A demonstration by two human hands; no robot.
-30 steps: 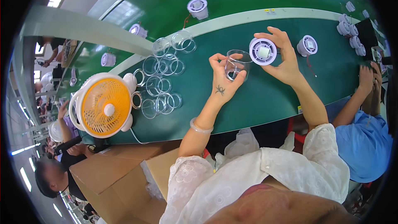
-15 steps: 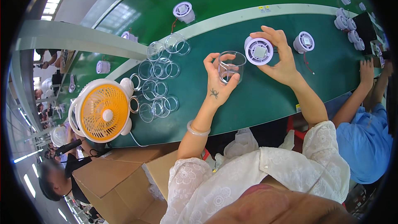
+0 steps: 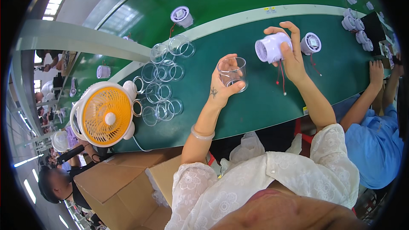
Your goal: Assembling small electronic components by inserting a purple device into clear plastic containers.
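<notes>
My left hand (image 3: 222,83) is closed around a clear, open-ended plastic cup or cylinder (image 3: 233,70), tilted above the green table. To its right, my right hand (image 3: 292,53) grips a lilac round fan-like unit (image 3: 272,47) between thumb and fingers. The unit lies sideways in the air, its grilled end toward the left, and a thin red wire (image 3: 281,76) with a small plug dangles below it. The cup and the unit are apart. Just beyond my right hand, another lilac unit (image 3: 312,43) with a red wire sits on the table.
Several clear cylinders (image 3: 164,89) stand grouped left of my hands, beside an orange and white fan (image 3: 108,113). More lilac units (image 3: 182,16) are on the green belt beyond the pale rail (image 3: 238,16). An opened cardboard box (image 3: 115,179) is at lower left. A co-worker's arm (image 3: 362,98) reaches in from the right.
My right hand has turned the lilac unit from face-on to sideways, bringing its grill and wire into view. My left hand has shifted slightly left with the clear cup. Units on the belt moved left.
</notes>
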